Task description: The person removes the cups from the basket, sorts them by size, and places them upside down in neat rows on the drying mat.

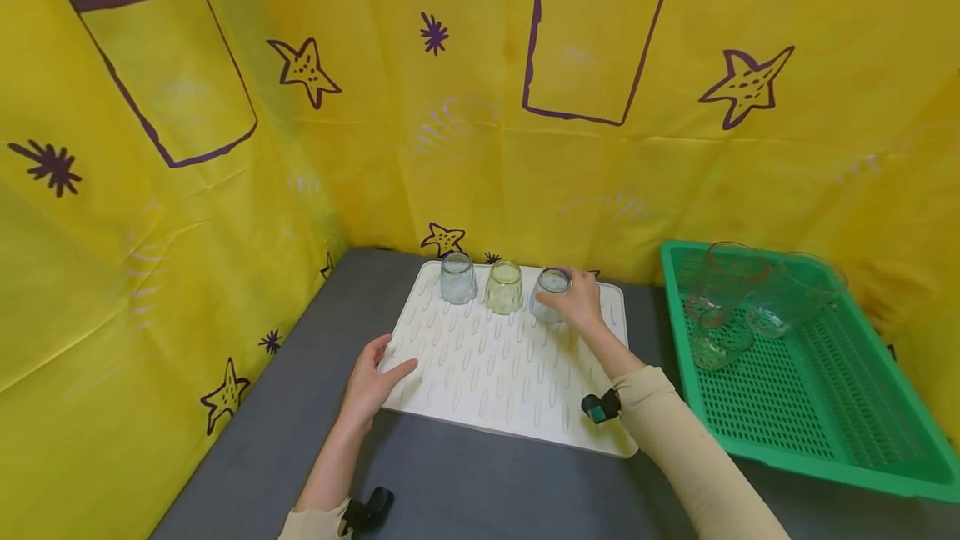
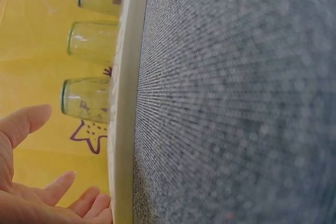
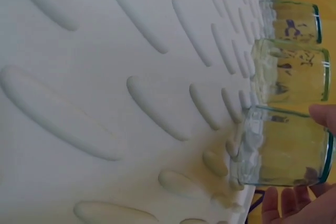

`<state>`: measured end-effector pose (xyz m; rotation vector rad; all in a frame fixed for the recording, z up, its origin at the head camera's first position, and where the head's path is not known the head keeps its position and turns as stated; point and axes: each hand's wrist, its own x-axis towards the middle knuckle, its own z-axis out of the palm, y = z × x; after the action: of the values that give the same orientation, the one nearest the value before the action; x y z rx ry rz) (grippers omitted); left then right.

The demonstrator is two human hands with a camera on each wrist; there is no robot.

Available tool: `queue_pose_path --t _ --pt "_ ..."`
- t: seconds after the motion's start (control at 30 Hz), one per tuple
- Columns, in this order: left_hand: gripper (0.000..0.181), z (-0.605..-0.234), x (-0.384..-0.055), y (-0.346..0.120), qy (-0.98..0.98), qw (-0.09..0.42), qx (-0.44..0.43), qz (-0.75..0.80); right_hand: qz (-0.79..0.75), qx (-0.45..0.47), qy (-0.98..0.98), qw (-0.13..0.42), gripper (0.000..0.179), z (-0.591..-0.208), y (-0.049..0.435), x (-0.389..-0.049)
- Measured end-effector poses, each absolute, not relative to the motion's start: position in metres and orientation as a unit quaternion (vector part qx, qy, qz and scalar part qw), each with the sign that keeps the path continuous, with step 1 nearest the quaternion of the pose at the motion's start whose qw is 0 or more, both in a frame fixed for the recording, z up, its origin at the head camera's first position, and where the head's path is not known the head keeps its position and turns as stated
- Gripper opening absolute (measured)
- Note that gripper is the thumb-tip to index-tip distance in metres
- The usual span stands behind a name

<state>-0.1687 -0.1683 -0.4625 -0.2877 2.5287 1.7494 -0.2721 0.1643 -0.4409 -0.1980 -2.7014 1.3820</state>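
Note:
Three small glass tumblers stand in a row along the far side of a white ridged drying mat (image 1: 480, 365). The left tumbler (image 1: 457, 280) is pale blue, the middle tumbler (image 1: 504, 288) yellow-green, and the right tumbler (image 1: 546, 307) bluish. My right hand (image 1: 579, 300) grips the right tumbler near its rim, thumb on one side and fingers on the other; its base is at the mat's surface in the right wrist view. By the mat's left edge is my left hand (image 1: 375, 377), thumb and fingers spread, holding nothing. Whether its fingertips touch the edge I cannot tell.
A green perforated basket (image 1: 817, 473) stands to the right of the mat. Inside lean two larger clear glasses, one red-rimmed glass (image 1: 723, 277) and one plain glass (image 1: 791, 298), plus a small greenish glass (image 1: 720, 348). A yellow patterned cloth (image 1: 465, 165) hangs behind the grey table (image 1: 480, 482).

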Motion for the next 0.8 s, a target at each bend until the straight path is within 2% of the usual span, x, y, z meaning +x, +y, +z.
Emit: queue_pose_path --t 0.37,0.8 --pt "0.075 -0.461 -0.169 -0.165 0.816 0.041 -0.091 0.570 0.475 -0.079 -0.876 0.041 0.074 -0.426 0.174 -0.259" --pt "0.073 -0.459 -0.171 -0.162 0.817 0.046 -0.091 0.568 0.568 -0.096 -0.817 0.019 0.069 -0.381 0.199 -0.225"
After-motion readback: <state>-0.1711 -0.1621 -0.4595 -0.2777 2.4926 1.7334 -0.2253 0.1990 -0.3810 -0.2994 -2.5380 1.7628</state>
